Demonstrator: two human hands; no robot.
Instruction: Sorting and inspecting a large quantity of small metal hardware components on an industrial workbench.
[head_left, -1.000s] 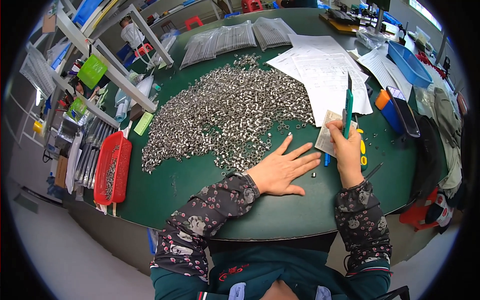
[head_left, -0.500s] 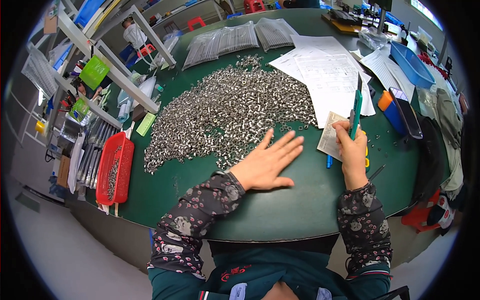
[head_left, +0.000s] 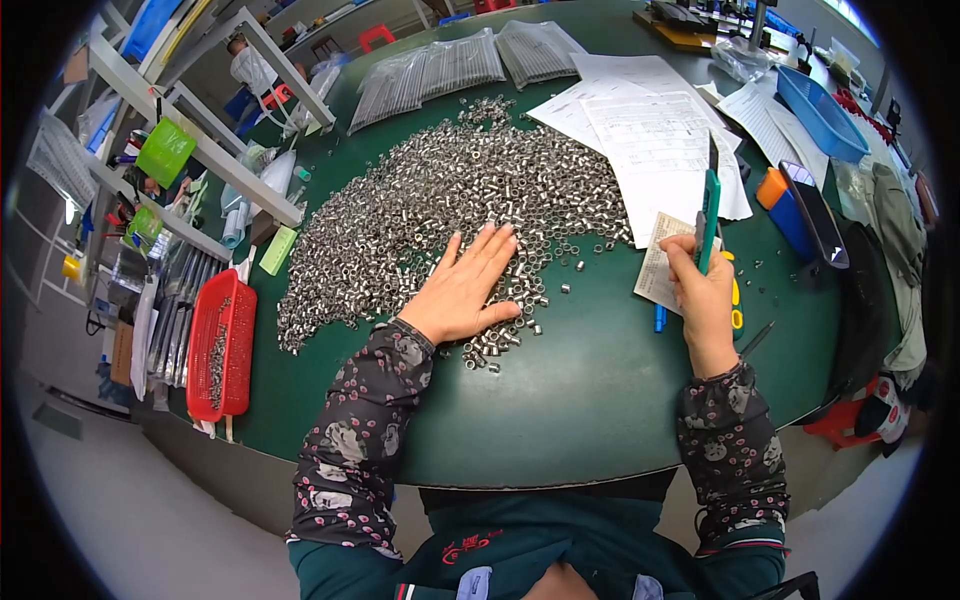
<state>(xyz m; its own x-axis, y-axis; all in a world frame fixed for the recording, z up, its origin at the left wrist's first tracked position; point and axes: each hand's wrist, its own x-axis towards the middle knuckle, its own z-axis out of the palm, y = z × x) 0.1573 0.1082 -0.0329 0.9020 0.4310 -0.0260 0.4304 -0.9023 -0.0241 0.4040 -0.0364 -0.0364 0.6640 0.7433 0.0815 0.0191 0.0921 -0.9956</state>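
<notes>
Head view: the left hand [head_left: 462, 292] lies flat and open on the pile of small metal rings [head_left: 450, 210] on the green surface [head_left: 590, 390]. They are probably hard, light and rolling, better swept than pinched. The right hand [head_left: 703, 290] has its grip closed on a teal pen [head_left: 708, 215].

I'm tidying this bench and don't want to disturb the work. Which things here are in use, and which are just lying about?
In use:
- left hand, flat on the heap of small metal rings
- right hand, holding a teal tool and a small paper slip

Lying about:
- red basket
- blue tray
- printed sheets
- clear bags
</notes>
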